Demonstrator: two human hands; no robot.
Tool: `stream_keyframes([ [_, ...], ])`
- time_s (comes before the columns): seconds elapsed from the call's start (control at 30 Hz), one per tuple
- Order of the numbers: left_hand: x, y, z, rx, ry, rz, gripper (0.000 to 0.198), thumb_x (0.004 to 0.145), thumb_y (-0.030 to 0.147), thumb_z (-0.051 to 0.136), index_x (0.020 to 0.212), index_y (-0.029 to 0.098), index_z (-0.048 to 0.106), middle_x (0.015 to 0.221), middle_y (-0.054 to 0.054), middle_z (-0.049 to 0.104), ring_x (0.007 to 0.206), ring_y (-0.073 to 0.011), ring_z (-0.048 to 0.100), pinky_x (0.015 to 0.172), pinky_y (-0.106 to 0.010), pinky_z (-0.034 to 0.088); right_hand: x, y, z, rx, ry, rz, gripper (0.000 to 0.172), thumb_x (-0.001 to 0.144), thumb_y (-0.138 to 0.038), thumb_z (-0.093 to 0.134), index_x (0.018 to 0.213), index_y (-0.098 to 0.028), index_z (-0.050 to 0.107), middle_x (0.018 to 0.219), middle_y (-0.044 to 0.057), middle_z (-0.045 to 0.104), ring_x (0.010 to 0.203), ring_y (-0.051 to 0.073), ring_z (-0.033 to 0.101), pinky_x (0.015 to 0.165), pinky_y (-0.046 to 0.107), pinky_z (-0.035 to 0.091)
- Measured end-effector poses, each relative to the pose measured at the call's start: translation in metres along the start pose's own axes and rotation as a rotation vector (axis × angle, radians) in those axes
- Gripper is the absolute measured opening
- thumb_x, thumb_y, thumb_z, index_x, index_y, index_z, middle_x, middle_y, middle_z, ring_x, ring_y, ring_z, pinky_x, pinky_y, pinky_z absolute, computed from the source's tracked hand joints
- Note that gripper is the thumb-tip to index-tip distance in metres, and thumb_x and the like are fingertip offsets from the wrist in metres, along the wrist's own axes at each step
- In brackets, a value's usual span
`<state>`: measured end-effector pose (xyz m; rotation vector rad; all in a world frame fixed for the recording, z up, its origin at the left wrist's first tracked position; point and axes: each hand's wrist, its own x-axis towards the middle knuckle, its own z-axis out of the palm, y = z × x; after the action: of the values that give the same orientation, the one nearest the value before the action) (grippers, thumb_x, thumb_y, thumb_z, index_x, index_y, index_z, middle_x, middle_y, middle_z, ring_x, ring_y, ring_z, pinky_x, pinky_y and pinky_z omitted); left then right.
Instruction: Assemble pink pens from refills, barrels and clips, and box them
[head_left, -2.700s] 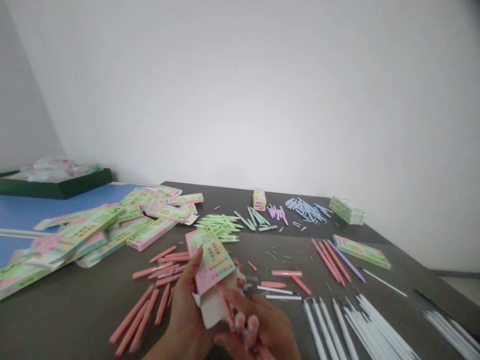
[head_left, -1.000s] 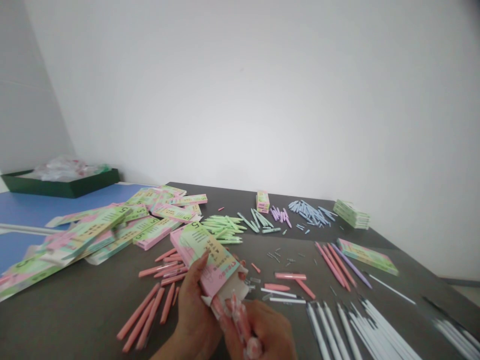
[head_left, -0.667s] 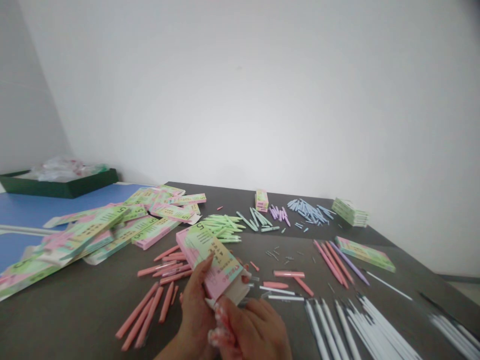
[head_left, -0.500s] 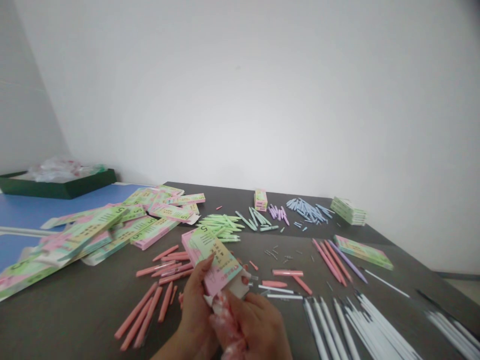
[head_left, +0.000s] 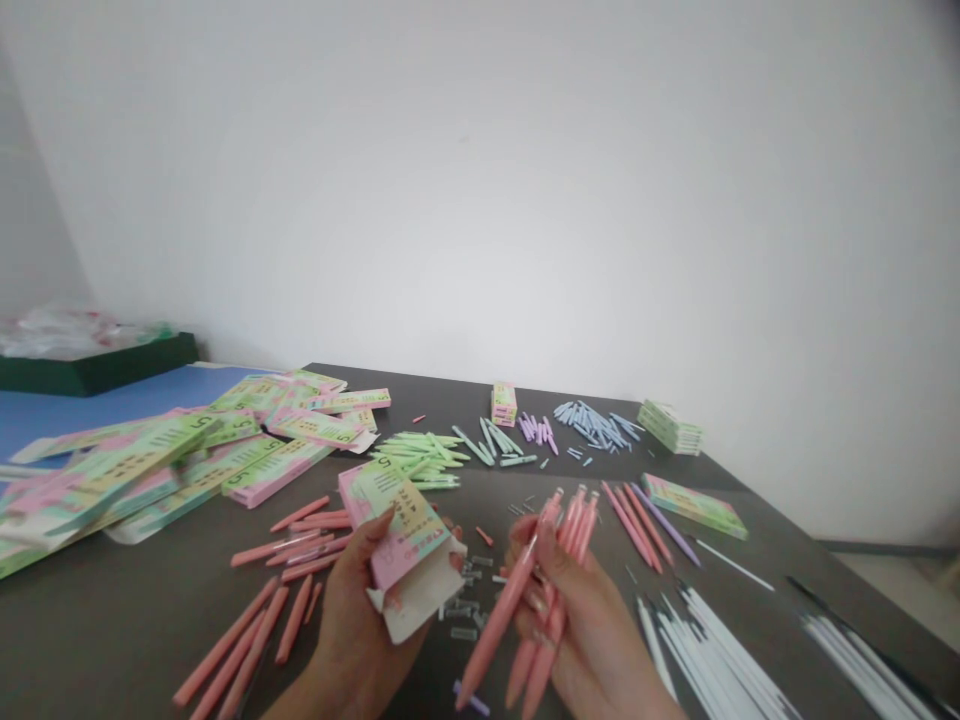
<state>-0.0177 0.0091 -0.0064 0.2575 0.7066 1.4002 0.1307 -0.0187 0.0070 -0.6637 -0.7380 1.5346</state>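
Observation:
My left hand [head_left: 352,620] grips a pink and green cardboard pen box [head_left: 397,545] with its white end flap open toward me. Beside it my right hand [head_left: 585,640] is closed round a bundle of several pink pens [head_left: 536,590], held up off the table and apart from the box. Loose pink pens [head_left: 255,630] lie on the dark table [head_left: 112,620] to the left of my left hand.
A heap of flat pink and green boxes [head_left: 150,465] covers the left. Green pens [head_left: 416,460], purple pens [head_left: 536,428] and blue pens [head_left: 589,425] lie further back. White refills [head_left: 720,660] lie at the right, small springs [head_left: 465,590] in the middle. A green tray [head_left: 97,365] stands far left.
My right hand has pulled away from the box mouth to the right, now holding a bundle of pink pens out in the open. The box's flap hangs open.

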Motion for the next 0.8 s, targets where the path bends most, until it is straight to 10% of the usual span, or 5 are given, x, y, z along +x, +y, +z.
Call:
stream_keyframes([
  [0.17, 0.003, 0.000, -0.001, -0.012, 0.068, 0.009, 0.018, 0.079, 0.022, 0.052, 0.091, 0.010, 0.058, 0.070, -0.013, 0.071, 0.057, -0.0253, 0.068, 0.054, -0.038, 0.056, -0.002, 0.003, -0.002, -0.116, 0.051, -0.124, 0.038, 0.065, -0.048, 0.074, 0.078, -0.013, 0.066, 0.044, -0.007, 0.038, 0.038, 0.003, 0.029, 0.035, 0.015, 0.025],
  [0.4, 0.000, 0.005, 0.002, 0.031, 0.088, 0.015, 0.017, 0.079, 0.024, 0.048, 0.087, 0.013, 0.058, 0.068, -0.010, 0.069, 0.046, -0.0253, 0.064, 0.027, -0.029, 0.044, -0.008, 0.015, -0.001, -0.581, 0.243, -0.410, 0.034, 0.066, -0.046, 0.072, 0.079, -0.016, 0.066, 0.056, -0.001, 0.055, 0.039, 0.005, 0.040, 0.033, 0.015, 0.028],
  [0.8, 0.006, 0.012, 0.000, -0.079, 0.054, 0.072, 0.014, 0.078, 0.021, 0.051, 0.085, 0.012, 0.059, 0.064, -0.009, 0.069, 0.057, -0.0230, 0.068, 0.055, -0.035, 0.056, -0.016, 0.010, 0.003, -0.929, 0.122, -0.785, 0.015, 0.074, -0.036, 0.066, 0.072, -0.022, 0.070, 0.056, 0.001, 0.064, 0.046, 0.013, 0.058, 0.045, 0.019, 0.047],
])
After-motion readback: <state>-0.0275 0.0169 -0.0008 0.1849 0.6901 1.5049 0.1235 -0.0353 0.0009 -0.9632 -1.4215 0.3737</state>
